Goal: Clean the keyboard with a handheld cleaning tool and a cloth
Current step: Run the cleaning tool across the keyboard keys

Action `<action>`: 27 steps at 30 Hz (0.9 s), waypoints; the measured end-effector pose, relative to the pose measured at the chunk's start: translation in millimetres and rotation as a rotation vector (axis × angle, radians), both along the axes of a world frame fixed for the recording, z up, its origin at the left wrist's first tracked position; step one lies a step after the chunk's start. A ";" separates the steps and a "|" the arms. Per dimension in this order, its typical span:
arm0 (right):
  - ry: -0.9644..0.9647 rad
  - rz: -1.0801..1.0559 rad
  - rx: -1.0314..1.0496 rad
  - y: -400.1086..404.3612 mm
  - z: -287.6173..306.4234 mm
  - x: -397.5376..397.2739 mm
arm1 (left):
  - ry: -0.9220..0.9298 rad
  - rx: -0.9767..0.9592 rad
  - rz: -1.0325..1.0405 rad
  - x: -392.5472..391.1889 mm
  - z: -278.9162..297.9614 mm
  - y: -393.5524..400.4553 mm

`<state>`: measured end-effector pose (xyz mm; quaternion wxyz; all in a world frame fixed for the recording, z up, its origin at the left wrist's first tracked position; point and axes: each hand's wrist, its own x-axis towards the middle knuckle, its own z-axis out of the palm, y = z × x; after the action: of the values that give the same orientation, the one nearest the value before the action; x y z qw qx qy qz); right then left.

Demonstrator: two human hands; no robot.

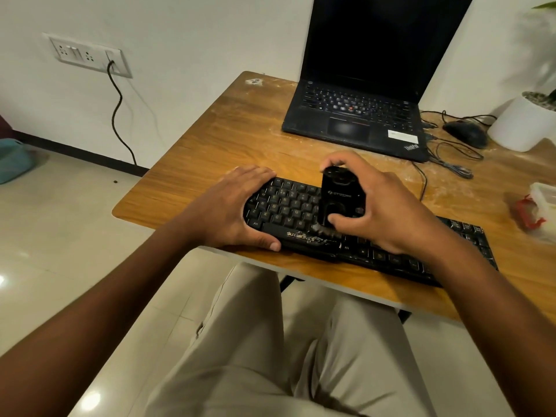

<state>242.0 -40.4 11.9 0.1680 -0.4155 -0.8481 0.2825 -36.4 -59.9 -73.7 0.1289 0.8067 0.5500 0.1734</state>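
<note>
The keyboard [355, 233] lies along the near edge of the table [234, 136], its left end close to the near left corner. The left hand [231, 209] grips that left end, thumb curled under the front edge and fingers [255, 173] laid over the back edge, steadying it. The right hand [382, 206] holds the black handheld cleaning tool [340, 197] upright over the middle keys, fingers wrapped round its body from the far side and the thumb pressed on its front; its lower end meets the keys just beside the space bar, where pale dust or crumbs [319, 233] cling. No cloth can be made out for certain. The step in hand looks like working the tool across the keys, and to do it well the tool's mouth should stay square on the key tops and travel slowly row by row, pausing over the pale patch, while the left hand keeps the keyboard from sliding off the near edge. Pressing too hard could pop a keycap; tilting would lose contact with the gaps. Behind, toward the far edge, stands an open laptop [355, 115], with a mouse [466, 132], cables and a white plant pot [520, 124] toward the far right corner.
</note>
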 end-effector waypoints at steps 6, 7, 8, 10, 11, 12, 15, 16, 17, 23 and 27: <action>0.213 -0.004 0.067 6.9 2.0 -30.8 | -0.005 -0.003 -0.002 -0.4 -0.5 0.4; 0.255 0.025 0.060 5.5 -1.6 -38.8 | -0.006 0.004 -0.011 -0.5 -0.8 1.1; 0.263 0.062 0.060 3.9 -6.6 -44.0 | -0.007 0.011 -0.019 -0.7 -1.2 2.0; 0.201 0.107 0.076 0.5 -15.4 -44.1 | -0.007 0.021 -0.023 -0.9 -2.0 2.6; 0.157 0.097 0.066 -0.3 -15.4 -38.9 | -0.003 0.022 -0.019 -0.9 -1.8 2.2; 0.110 0.071 0.037 -0.3 -12.6 -31.3 | 0.001 0.020 -0.013 -1.0 -1.9 1.9; -0.059 0.047 -0.035 2.7 3.4 -5.3 | 0.005 0.006 0.002 -0.9 -2.8 0.7; -0.101 0.048 -0.026 3.4 8.9 -1.0 | 0.004 0.000 0.004 -1.2 -3.0 1.0; -0.108 0.043 -0.010 3.8 12.4 -0.3 | 0.003 -0.003 0.004 -0.9 -2.5 1.0; 0.171 0.059 0.062 0.3 -8.2 -31.2 | -0.006 0.019 -0.011 -1.1 -1.5 0.9; 0.073 0.021 0.003 -0.9 -7.4 -12.5 | -0.006 0.010 -0.008 -1.1 -0.8 0.7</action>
<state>229.5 -41.3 4.5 0.1965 -0.3959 -0.8462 0.2977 -37.5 -59.2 -74.5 0.1273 0.8089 0.5457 0.1780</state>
